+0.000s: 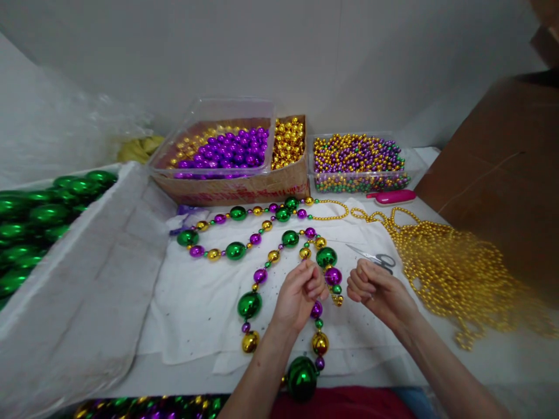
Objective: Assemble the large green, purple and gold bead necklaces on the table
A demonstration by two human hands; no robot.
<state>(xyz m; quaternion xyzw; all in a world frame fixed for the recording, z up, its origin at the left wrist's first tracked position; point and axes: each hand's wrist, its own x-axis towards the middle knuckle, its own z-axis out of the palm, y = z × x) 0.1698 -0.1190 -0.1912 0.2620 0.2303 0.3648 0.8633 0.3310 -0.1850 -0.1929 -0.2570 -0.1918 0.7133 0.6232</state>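
My left hand (pixel 301 291) is closed in a fist over the white cloth, beside a bead garland. My right hand (pixel 374 285) is closed too, a short way to the right. A faint thin thread (pixel 331 277) seems to run between them; its ends are hidden in my fingers. The bead garland (pixel 249 304) of green, purple and gold balls loops around my left hand, with a large green ball (pixel 301 378) near the table's front edge. Another bead garland (pixel 236 251) lies farther back. Just behind my right hand are scissors (pixel 384 261) with dark handles.
A clear bin (pixel 209 172) of purple and gold balls sits on a cardboard box (pixel 236 191). Beside it stands a tub (pixel 358 181) of small mixed beads, near a pink tool (pixel 395 197). Gold bead strands (pixel 463 273) lie right; a white box (pixel 87 279) with green balls stands left.
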